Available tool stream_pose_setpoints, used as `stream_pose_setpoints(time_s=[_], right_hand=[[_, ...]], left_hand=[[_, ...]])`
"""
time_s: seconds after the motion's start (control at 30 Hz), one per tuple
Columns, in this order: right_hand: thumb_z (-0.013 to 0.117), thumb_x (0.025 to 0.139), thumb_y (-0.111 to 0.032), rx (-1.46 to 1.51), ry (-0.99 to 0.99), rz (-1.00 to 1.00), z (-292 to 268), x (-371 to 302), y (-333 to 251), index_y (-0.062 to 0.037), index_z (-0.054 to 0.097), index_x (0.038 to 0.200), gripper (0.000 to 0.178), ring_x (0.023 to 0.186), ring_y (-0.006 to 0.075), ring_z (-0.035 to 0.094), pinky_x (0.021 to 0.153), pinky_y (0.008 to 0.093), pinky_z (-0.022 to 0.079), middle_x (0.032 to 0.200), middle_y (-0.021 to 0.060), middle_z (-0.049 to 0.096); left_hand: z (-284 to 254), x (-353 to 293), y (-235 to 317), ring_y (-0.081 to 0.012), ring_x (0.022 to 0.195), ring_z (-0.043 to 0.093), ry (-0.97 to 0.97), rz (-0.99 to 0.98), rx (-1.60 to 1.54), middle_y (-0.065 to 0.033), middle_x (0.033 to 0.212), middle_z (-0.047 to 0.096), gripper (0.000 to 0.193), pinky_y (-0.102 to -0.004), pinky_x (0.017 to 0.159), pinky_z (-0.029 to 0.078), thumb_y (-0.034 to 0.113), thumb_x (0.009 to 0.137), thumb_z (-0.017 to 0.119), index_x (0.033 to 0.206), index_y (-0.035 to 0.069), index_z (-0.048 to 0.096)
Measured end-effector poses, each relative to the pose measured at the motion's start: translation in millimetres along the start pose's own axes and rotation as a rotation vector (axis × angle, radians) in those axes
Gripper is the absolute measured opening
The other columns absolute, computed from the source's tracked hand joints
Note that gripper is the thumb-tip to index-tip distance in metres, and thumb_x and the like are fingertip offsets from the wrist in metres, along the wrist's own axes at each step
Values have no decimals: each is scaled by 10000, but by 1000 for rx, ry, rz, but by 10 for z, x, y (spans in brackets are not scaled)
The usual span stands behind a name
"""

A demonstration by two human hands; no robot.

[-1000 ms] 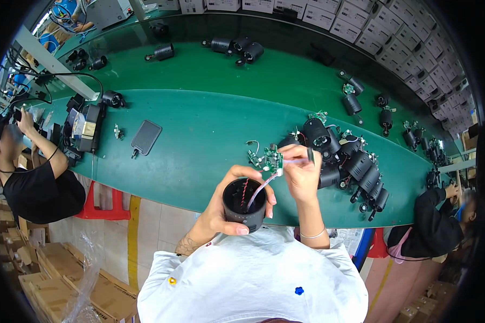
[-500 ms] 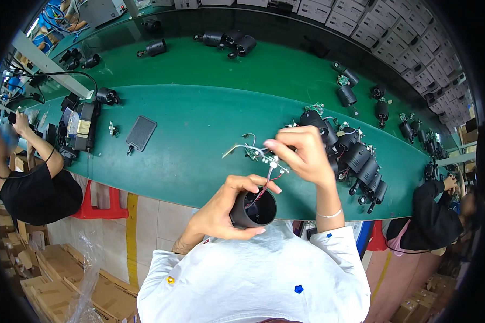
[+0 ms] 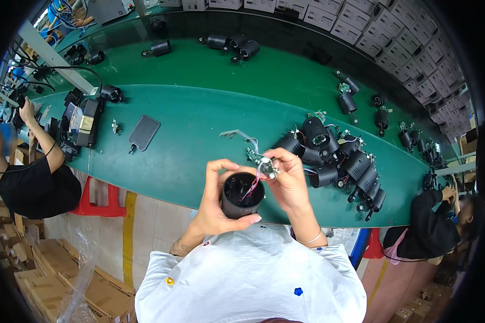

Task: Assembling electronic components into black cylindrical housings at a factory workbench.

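My left hand wraps round a black cylindrical housing, its open end tilted up toward me. Red and pale wires run out of the housing to a small circuit board. Fingers of my right hand pinch that board just above and right of the housing's rim. A second green board and a pale cable dangle beyond it over the green bench. Right of my hand lies a pile of similar black housings with boards and wires attached.
A dark rectangular tray and a loose small board lie on the bench at left. Behind runs a green belt carrying several black units. People sit at left and right. White boxes stand stacked at the back.
My right hand has come down and nearer the housing, bringing the board close to its rim. The housing has shifted slightly left, its opening turned more into view.
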State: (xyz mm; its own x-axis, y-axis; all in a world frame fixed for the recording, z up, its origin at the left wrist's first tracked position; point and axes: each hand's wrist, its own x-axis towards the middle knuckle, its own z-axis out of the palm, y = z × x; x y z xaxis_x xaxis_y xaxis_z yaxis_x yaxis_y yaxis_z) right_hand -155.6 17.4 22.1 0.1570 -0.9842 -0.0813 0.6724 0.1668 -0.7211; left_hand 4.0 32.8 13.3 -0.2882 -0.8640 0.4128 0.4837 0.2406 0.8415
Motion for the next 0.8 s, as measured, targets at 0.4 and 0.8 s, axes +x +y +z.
stream_pose_setpoints(time_s=[0.4,0.8], right_hand=[[706,668,82,-766,-195,-834,174,-85,-286,-14,734,816,179,754,184,617,712,272,513,849,106,709],[713,639,77,-883,-216,-887,357,-18,-364,-16,739,804,191,738,196,613,691,288,523,861,104,721]], left_hand=[[114,31,129,-199,836,646,114,-72,510,-112,1047,665,693,-272,814,511,60,512,820,1145,-9,548],[72,15,150,-224,791,642,198,74,518,-99,964,682,595,-300,754,512,76,560,793,1122,22,605]])
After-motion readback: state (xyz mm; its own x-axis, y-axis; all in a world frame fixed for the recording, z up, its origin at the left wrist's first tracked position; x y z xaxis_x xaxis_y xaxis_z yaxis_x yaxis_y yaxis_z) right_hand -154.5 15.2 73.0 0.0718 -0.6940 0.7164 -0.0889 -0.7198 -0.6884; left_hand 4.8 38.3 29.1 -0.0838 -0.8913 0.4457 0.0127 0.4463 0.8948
